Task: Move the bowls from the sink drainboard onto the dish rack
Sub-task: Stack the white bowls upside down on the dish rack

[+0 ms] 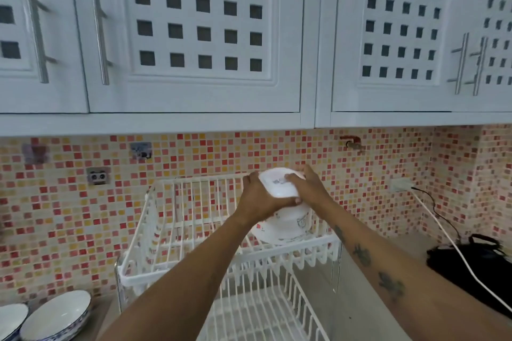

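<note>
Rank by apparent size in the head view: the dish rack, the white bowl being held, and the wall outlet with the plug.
1. dish rack, by far the largest.
2. white bowl, gripped upside down by the left hand and right hand.
3. wall outlet, smallest, though it sits farther back.

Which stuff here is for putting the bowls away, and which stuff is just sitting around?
For the job:
- white bowl, upside down, held by the left hand and right hand
- white bowl beneath it
- dish rack
- two blue-rimmed bowls at bottom left

Just lying about:
- black bag
- white cable
- cupboards
- red tap
</note>
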The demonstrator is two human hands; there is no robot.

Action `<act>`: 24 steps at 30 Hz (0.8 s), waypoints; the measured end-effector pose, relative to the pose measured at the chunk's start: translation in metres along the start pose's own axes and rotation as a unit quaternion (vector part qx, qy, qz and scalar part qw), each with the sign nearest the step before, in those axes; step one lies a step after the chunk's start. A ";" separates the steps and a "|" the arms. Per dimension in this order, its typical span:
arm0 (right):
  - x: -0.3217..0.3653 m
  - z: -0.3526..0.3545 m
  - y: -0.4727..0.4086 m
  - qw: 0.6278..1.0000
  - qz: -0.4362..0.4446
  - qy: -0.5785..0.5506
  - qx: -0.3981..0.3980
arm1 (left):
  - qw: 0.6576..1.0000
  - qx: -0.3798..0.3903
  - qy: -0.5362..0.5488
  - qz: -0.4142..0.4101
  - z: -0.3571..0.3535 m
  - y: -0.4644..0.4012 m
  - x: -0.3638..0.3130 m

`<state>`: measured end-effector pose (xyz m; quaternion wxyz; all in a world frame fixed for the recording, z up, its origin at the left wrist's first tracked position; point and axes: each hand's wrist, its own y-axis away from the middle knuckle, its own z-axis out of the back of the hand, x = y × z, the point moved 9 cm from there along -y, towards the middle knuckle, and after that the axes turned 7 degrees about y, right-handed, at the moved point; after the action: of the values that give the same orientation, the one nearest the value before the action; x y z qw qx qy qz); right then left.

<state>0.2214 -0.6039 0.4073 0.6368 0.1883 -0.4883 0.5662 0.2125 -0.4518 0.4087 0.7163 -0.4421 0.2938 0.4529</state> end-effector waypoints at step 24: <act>-0.035 -0.033 -0.010 0.985 -0.031 0.153 0.074 | 0.987 0.085 -0.111 0.080 -0.033 -0.016 0.056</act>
<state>0.2483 -0.5989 0.3663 0.7054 0.1614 -0.3355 0.6031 0.2500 -0.4631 0.3543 0.7412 -0.3012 0.2842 0.5283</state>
